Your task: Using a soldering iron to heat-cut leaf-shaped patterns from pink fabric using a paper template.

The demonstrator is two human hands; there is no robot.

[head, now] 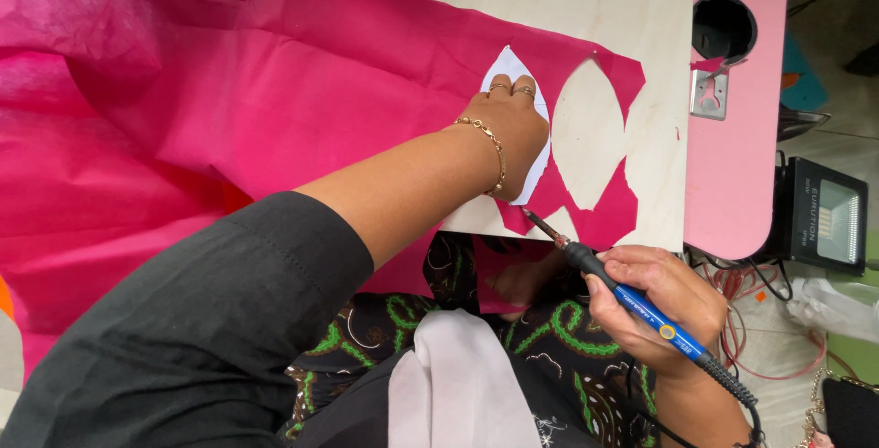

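On pink cloth (275, 73) — petal-shaped template (513, 68) (white)

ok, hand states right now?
Left hand: flat, pressing white template on pink fabric.
Right hand: closed on blue soldering iron.

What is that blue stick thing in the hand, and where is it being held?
The right hand holds a blue soldering-iron-like tool around its blue handle, metal tip toward the pink fabric. The left hand only presses flat on a white paper template.

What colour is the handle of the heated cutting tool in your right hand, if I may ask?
Blue, with a black grip: tool in the right hand, head view.
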